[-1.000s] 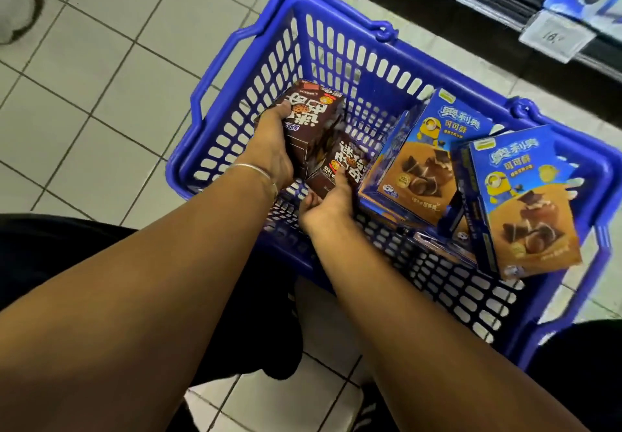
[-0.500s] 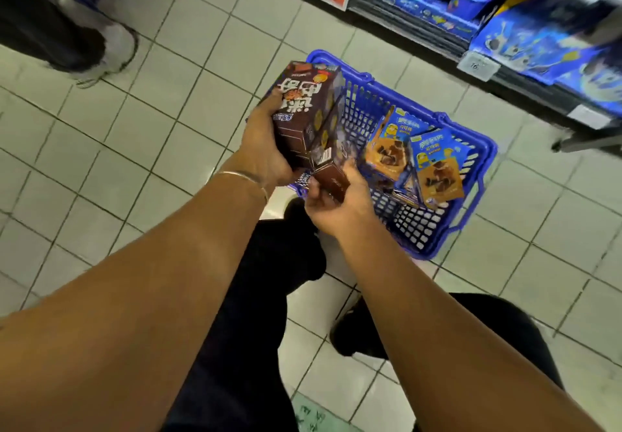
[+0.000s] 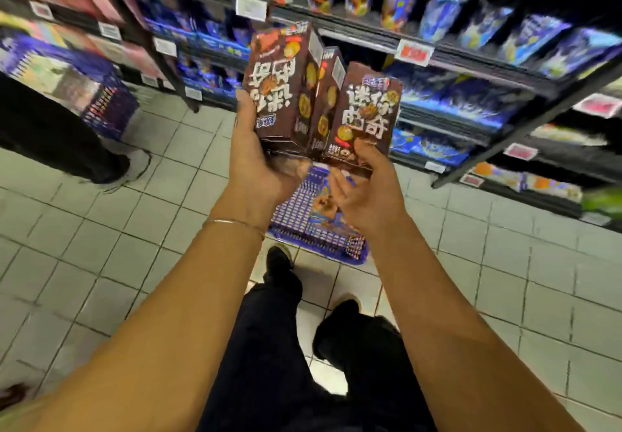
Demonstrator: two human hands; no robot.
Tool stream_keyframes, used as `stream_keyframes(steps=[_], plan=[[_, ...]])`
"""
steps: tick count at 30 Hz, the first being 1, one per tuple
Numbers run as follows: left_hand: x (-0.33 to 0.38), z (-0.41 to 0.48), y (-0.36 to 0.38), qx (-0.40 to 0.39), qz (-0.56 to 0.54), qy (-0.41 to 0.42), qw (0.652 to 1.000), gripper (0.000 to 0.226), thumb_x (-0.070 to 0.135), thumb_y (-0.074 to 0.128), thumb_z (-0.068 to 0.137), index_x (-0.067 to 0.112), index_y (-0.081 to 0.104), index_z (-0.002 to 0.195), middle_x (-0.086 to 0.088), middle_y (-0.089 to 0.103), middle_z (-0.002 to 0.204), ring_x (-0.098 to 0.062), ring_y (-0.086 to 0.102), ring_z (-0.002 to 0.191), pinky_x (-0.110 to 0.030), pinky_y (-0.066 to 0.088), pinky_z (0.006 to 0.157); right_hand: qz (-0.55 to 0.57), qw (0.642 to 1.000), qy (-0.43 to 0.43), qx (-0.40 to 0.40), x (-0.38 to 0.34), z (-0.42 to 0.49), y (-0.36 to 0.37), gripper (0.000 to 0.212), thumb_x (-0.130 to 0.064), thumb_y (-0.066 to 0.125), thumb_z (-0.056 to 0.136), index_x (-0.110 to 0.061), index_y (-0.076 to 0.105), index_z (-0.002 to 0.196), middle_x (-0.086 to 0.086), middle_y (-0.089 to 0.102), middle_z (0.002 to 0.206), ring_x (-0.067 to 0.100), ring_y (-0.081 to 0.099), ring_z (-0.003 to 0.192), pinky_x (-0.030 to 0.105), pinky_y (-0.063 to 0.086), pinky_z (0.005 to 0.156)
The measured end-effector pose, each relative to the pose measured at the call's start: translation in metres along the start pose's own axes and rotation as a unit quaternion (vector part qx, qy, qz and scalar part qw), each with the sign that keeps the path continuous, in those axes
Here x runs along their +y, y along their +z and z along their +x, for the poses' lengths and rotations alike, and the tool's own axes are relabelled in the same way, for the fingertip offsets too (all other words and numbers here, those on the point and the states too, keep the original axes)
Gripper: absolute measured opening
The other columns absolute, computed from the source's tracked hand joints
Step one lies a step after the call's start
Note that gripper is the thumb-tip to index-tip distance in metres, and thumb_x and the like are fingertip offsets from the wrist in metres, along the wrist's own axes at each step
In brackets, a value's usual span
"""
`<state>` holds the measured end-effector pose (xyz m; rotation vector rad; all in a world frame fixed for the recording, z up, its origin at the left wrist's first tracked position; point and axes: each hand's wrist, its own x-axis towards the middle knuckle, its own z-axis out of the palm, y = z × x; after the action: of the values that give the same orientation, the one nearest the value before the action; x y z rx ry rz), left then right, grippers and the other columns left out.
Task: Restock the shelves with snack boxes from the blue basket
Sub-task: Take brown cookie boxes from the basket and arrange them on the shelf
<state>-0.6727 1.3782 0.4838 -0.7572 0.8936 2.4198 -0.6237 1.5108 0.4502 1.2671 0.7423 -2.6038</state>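
Head view: blue basket point(image 3: 303, 228) holds a blurred box point(image 3: 324, 204) below held brown boxes point(image 3: 282, 91).

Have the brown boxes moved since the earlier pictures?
Yes: the brown boxes rose out of the basket on the floor, up before the shelves.

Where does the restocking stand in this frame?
Done: brown snack boxes are out of the blue basket and raised toward the shelves. In hand: left hand and right hand grip them. Left: shelving these, plus at least one box in the basket.
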Motion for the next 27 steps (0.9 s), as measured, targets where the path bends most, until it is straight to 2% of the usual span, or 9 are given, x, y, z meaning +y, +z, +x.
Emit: stream_keyframes(steps=[2, 6, 9, 13, 15, 17, 20, 25, 27], plan=[[0.006, -0.024, 0.032, -0.016, 0.01, 0.02, 1.0, 0.077, 0.076, 0.049, 0.093, 0.019, 0.063, 0.142, -0.01, 0.069, 0.137, -0.034, 0.067, 0.125, -0.055, 0.052, 0.107, -0.02, 0.998, -0.045, -0.029, -0.028, -0.034, 0.008, 0.007, -0.026, 0.067, 0.093, -0.021, 0.067, 0.099, -0.005, 0.075, 0.086, 0.02, 0.066, 0.106, 0.029, 0.048, 0.094], [0.013, -0.063, 0.088, -0.044, 0.042, 0.048, 0.997, 0.082, 0.084, 0.046, 0.088, 0.022, 0.067, 0.138, -0.008, 0.072, 0.131, -0.035, 0.07, 0.119, -0.058, 0.051, 0.107, -0.05, 0.987, -0.141, -0.061, -0.075, -0.088, 0.019, 0.031, -0.026, 0.069, 0.093, -0.021, 0.062, 0.123, -0.002, 0.073, 0.108, 0.022, 0.07, 0.102, 0.03, 0.056, 0.079], [0.019, -0.085, 0.121, -0.07, 0.05, 0.061, 0.994, 0.083, 0.086, 0.043, 0.087, 0.023, 0.067, 0.136, -0.009, 0.073, 0.129, -0.036, 0.07, 0.117, -0.06, 0.051, 0.105, -0.048, 0.977, -0.196, -0.07, -0.103, -0.118, 0.029, 0.053, -0.026, 0.072, 0.092, -0.019, 0.051, 0.14, 0.001, 0.069, 0.13, 0.025, 0.07, 0.108, 0.03, 0.058, 0.078], [0.028, -0.1, 0.156, -0.117, 0.044, 0.065, 0.99, 0.08, 0.085, 0.042, 0.089, 0.026, 0.065, 0.138, -0.009, 0.073, 0.129, -0.035, 0.071, 0.117, -0.059, 0.055, 0.098, -0.037, 0.963, -0.254, -0.083, -0.134, -0.147, 0.045, 0.07, -0.022, 0.075, 0.089, -0.023, 0.04, 0.15, 0.004, 0.062, 0.138, 0.029, 0.064, 0.12, 0.034, 0.058, 0.078], [0.034, -0.101, 0.17, -0.135, 0.033, 0.063, 0.988, 0.074, 0.08, 0.048, 0.09, 0.026, 0.065, 0.138, -0.009, 0.073, 0.129, -0.036, 0.07, 0.118, -0.06, 0.054, 0.099, -0.053, 0.953, -0.282, -0.102, -0.148, -0.156, 0.054, 0.064, -0.022, 0.075, 0.089, -0.023, 0.044, 0.146, 0.003, 0.066, 0.127, 0.027, 0.065, 0.115, 0.033, 0.059, 0.074], [0.042, -0.099, 0.184, -0.155, 0.034, 0.061, 0.986, 0.069, 0.075, 0.053, 0.092, 0.026, 0.065, 0.138, -0.01, 0.072, 0.131, -0.037, 0.069, 0.12, -0.06, 0.052, 0.102, -0.082, 0.938, -0.312, -0.126, -0.162, -0.163, 0.064, 0.046, -0.022, 0.074, 0.09, -0.026, 0.052, 0.13, -0.001, 0.068, 0.114, 0.023, 0.066, 0.103, 0.031, 0.058, 0.071], [0.057, -0.092, 0.208, -0.18, 0.035, 0.056, 0.981, 0.061, 0.068, 0.056, 0.094, 0.025, 0.067, 0.136, -0.009, 0.073, 0.13, -0.035, 0.067, 0.122, -0.057, 0.05, 0.105, -0.1, 0.92, -0.348, -0.146, -0.181, -0.169, 0.084, 0.034, -0.021, 0.072, 0.09, -0.029, 0.058, 0.12, 0.001, 0.065, 0.129, 0.024, 0.065, 0.11, 0.032, 0.058, 0.074], [0.088, -0.075, 0.257, -0.228, 0.024, 0.052, 0.972, 0.057, 0.061, 0.062, 0.093, 0.023, 0.066, 0.136, -0.01, 0.073, 0.13, -0.036, 0.066, 0.124, -0.058, 0.045, 0.11, -0.102, 0.9, -0.394, -0.158, -0.215, -0.171, 0.12, 0.036, -0.025, 0.071, 0.092, -0.029, 0.058, 0.125, -0.002, 0.065, 0.122, 0.021, 0.065, 0.107, 0.032, 0.057, 0.07], [0.099, -0.067, 0.276, -0.247, 0.026, 0.052, 0.967, 0.055, 0.058, 0.067, 0.092, 0.022, 0.068, 0.134, -0.009, 0.074, 0.128, -0.035, 0.067, 0.123, -0.058, 0.046, 0.108, -0.085, 0.895, -0.407, -0.16, -0.23, -0.171, 0.134, 0.033, -0.028, 0.067, 0.095, -0.028, 0.056, 0.126, -0.006, 0.069, 0.107, 0.021, 0.065, 0.105, 0.033, 0.058, 0.068]])
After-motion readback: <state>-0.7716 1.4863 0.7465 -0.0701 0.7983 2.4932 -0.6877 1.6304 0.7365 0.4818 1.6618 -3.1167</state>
